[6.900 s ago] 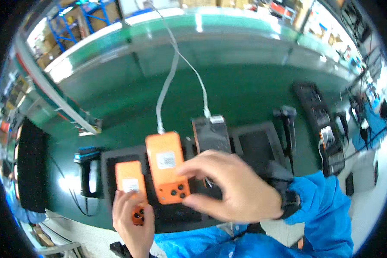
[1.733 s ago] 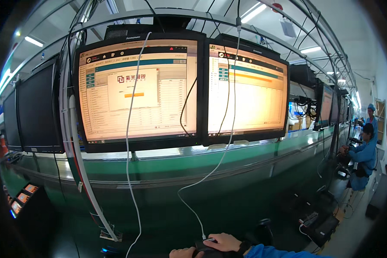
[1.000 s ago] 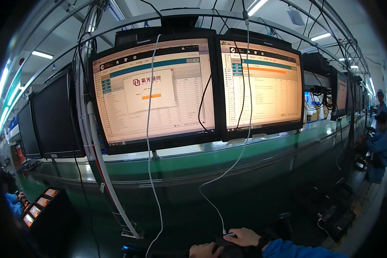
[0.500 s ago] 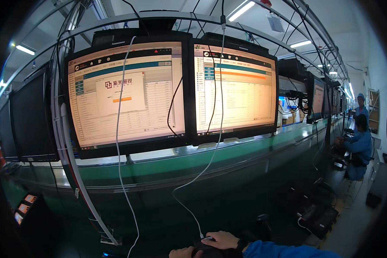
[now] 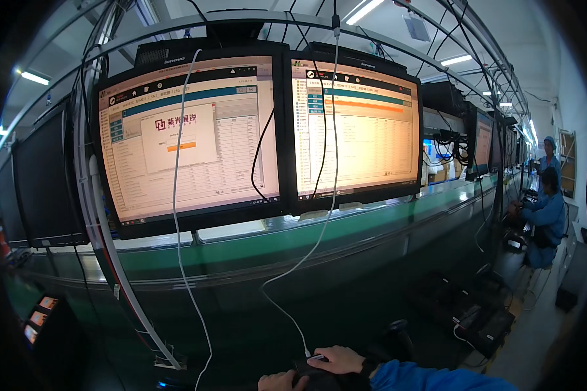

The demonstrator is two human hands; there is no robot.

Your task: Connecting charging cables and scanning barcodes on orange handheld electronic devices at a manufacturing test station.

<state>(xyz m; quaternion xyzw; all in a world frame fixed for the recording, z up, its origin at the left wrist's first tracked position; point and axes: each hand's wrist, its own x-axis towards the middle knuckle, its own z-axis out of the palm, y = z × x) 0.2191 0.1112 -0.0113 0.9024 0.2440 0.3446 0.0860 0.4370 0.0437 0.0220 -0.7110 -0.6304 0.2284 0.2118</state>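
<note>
Touching dark, seemingly flat-edged device [image 5: 315, 373]

From this person's head, the left fisheye camera looks ahead, over the near right hand [image 5: 337, 360], to two lit computer monitors [image 5: 282, 137] farther beyond it.

Counter [image 5: 359, 290], long, dark green. Upon it: one black rack [image 5: 62, 339], far left; one white post [image 5: 129, 296], its foot on the surface; one dark scanner [image 5: 399, 333], right of centre; black trays [image 5: 488, 331], farther right.
</note>
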